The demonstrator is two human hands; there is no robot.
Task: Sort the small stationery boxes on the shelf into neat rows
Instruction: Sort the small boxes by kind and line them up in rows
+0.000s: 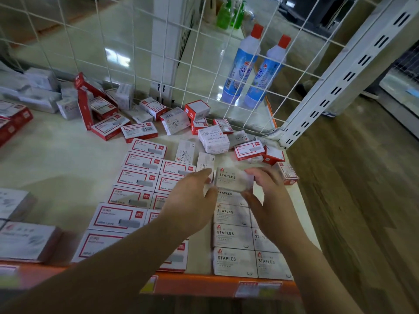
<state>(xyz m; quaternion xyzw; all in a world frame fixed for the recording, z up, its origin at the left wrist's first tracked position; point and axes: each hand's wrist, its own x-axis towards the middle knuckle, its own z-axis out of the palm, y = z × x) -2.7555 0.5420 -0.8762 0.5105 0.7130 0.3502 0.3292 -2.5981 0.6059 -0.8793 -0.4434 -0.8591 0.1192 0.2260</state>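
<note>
A white box marked STAPLES point(233, 181) is at the far end of a row of white STAPLES boxes point(233, 236) on the cream shelf point(56, 159). My right hand point(268, 200) grips its right end. My left hand point(192, 200) touches its left end with straight fingers. Left of these lie two rows of red-bordered staple boxes point(136, 180), partly hidden under my left forearm. Loose red and white boxes point(174, 123) lie scattered further back.
A white wire grid point(204, 64) closes the back of the shelf; behind it stand two blue bottles with red caps point(244, 66). A white slotted upright point(340, 71) rises at the right. Larger grey boxes point(25, 241) sit at the left. An orange strip point(204, 284) edges the front.
</note>
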